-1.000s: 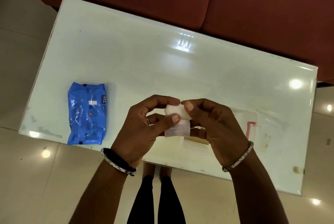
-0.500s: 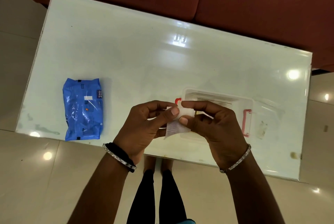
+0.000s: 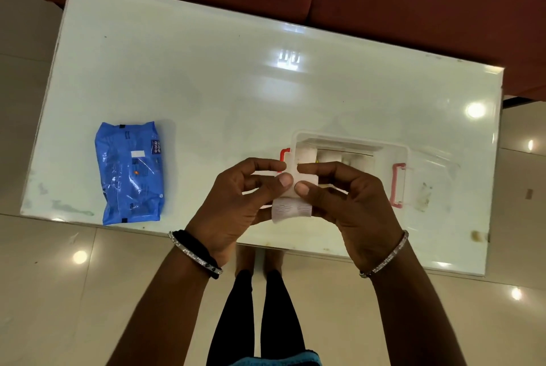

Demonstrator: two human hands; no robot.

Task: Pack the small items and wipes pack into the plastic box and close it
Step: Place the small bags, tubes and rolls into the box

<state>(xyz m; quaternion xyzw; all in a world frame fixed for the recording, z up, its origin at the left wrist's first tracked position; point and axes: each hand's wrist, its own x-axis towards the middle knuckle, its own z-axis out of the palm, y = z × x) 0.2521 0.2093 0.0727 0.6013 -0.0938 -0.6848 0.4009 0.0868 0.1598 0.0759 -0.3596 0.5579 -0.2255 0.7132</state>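
White and soft-looking, a small gauze roll (image 3: 292, 203) is in the lower middle of the frame, held between both hands just above the near edge of the table. The left hand (image 3: 236, 203) has its thumb and bent fingers closed on the left side of the roll, and the right hand (image 3: 348, 203) pinches the right side in the same way, so that neither hand is free; a loose end with a fine woven pattern hangs under the thumbs. Directly behind the hands, a little right of centre, the plastic box (image 3: 393, 144) stands open on the glossy white table (image 3: 206, 85), with a red latch at each short side, and I see some white rolled items already lying inside. The clear shape right of the box may be its lid, but I cannot tell for sure. In the left part of the frame, well apart from the box, the blue wipes pack (image 3: 130, 172) lies flat near the table edge, not yet packed. I judge that the step in hand is tidying this roll before placing it. The next move probably calls for lowering it into a free part of the box beside the other items, keeping the loose end tucked, and then one hand must reach far left for the pack.
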